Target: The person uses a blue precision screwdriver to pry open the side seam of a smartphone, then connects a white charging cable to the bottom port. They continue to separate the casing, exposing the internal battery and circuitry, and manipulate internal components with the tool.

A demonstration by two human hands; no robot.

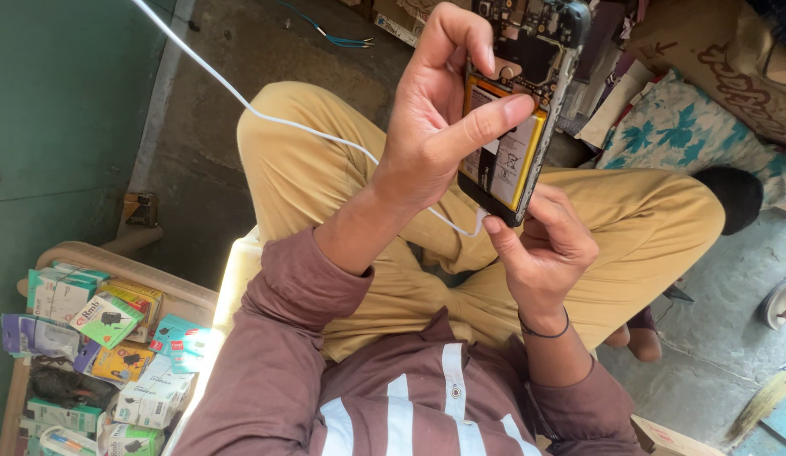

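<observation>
Here, opened phone (518, 110) pinched between left hand (435, 127) grip, right hand (546, 245) below.

Maroon white-striped shirt (393, 405) with rolled sleeves, mustard trousers (629, 219), black band (545, 331) on the right wrist

Opened black phone (513, 110) shows a white-labelled battery framed in orange-yellow, dark circuit board above. A thin white cable (266, 118) crosses mustard-tan trousers (342, 211). The maroon-brown long-sleeved shirt (291, 371) carries white stripes. There's a black wristband (545, 331), a white cushion patterned with teal leaves (688, 135), and green, yellow and white small cardboard boxes (106, 355) at the picture's lower left corner.
</observation>
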